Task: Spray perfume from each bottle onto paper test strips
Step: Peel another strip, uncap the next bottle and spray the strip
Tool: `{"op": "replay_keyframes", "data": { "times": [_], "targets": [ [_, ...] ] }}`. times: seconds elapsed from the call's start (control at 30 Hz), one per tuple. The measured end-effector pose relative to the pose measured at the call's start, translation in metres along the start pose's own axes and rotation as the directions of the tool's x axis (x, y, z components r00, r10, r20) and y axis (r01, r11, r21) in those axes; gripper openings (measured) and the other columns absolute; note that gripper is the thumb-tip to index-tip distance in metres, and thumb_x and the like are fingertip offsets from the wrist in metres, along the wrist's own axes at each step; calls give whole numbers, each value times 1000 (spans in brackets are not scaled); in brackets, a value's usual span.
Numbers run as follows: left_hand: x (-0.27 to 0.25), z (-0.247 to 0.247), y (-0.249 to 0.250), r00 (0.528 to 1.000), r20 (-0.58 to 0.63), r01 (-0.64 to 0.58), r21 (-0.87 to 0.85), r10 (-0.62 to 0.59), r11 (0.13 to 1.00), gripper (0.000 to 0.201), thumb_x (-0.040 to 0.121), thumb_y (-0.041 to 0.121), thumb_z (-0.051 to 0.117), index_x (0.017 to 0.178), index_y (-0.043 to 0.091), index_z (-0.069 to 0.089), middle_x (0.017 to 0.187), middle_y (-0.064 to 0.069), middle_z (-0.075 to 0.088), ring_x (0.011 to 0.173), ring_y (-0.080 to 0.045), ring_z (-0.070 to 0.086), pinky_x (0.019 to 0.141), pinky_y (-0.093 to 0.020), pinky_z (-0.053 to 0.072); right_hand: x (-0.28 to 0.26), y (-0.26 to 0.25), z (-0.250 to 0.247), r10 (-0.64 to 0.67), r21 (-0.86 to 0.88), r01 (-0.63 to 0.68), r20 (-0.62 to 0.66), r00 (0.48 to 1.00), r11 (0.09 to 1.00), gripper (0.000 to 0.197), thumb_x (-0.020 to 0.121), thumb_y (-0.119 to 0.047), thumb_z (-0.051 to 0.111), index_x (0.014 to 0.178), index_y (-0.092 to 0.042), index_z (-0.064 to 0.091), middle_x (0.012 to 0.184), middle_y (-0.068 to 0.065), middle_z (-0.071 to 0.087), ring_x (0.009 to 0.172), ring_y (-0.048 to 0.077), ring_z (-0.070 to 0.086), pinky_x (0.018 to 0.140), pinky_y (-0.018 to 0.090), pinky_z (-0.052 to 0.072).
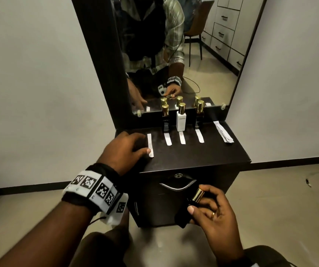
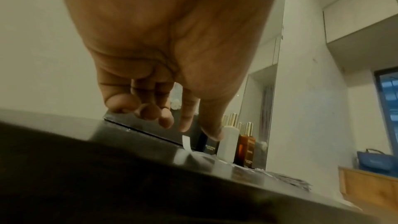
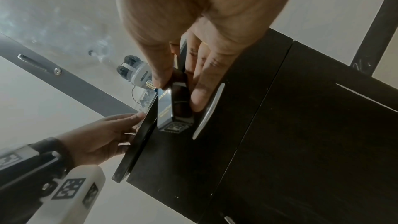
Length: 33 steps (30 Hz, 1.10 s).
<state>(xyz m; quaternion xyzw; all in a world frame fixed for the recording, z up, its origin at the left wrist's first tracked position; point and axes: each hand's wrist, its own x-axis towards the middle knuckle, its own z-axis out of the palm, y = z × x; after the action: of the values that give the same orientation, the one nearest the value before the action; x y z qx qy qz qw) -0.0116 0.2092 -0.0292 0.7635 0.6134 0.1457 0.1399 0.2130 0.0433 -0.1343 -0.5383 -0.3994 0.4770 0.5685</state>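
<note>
Three bottles [image 1: 181,117] behind strips [image 1: 182,137], stack [image 1: 224,132] right

The light is dim and a little yellow-green. The dark tabletop [image 2: 129,176] fills the near part of the left wrist view, blurred and with a pale glare. Straight lines bend near the edges.

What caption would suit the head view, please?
Left hand touches a white paper strip while right hand holds a gold-capped dark perfume bottle.
</note>
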Motion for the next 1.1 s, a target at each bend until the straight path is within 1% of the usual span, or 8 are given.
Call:
{"op": "replay_keyframes", "data": {
  "times": [0.07,0.17,0.33,0.5,0.7,0.9,1.0,1.1],
  "targets": [
    [8,0,3,994,105,6,82,-14,997,55,87,56,59,138,41,45,128,-6,51,117,-26,56,98,-40,50,1,0,0,5,-1,-5,7,1000,1000,54,82,12,73,120,-23,59,92,0,75,81,28,74,65,32,62],
    [19,1,6,976,207,21,193,-62,981,65,88,60,56,146,45,30,136,-11,42,124,-32,50,104,-42,46,2,-1,1,5,-3,-5,14,1000,1000,55,81,13,73,119,-24,58,93,-1,75,83,27,75,64,30,62],
    [34,-1,10,947,305,27,240,-102,970,70,84,62,59,146,47,29,143,-14,34,129,-37,44,106,-45,45,3,2,-2,-8,2,8,15,1000,1000,56,81,13,73,120,-24,58,93,3,75,82,27,75,63,30,61],
    [52,-3,15,939,322,45,235,-122,971,69,87,57,60,147,43,29,144,-15,34,130,-38,44,108,-47,43,4,5,-1,-7,5,7,2,1000,1000,56,80,12,74,120,-24,59,94,12,73,81,31,75,65,35,63],
    [70,4,11,942,315,24,287,-118,958,66,90,56,55,148,45,26,143,-19,39,130,-37,43,106,-50,42,4,5,-3,11,-9,-11,14,1000,1000,58,80,9,76,123,-26,58,95,1,74,84,29,75,70,38,64],
    [68,3,12,945,309,9,304,-107,953,65,93,54,53,149,41,24,143,-20,40,126,-38,48,105,-49,44,3,2,-3,17,-15,-17,23,1000,1000,59,80,11,75,122,-26,58,94,-1,75,85,30,75,71,39,64],
    [66,-1,12,952,297,3,246,-78,969,69,92,52,54,150,39,20,140,-20,45,123,-37,51,104,-48,44,2,0,-2,10,-14,-10,16,1000,1000,58,80,12,75,121,-25,58,95,-1,75,85,30,75,69,38,64],
    [56,-14,13,961,272,12,159,-56,987,70,93,43,58,152,28,22,136,-19,53,121,-33,55,102,-44,46,0,-12,1,-1,20,1,-10,1000,1000,55,81,11,73,120,-26,59,95,3,75,85,28,75,66,36,63]
  ]
}}
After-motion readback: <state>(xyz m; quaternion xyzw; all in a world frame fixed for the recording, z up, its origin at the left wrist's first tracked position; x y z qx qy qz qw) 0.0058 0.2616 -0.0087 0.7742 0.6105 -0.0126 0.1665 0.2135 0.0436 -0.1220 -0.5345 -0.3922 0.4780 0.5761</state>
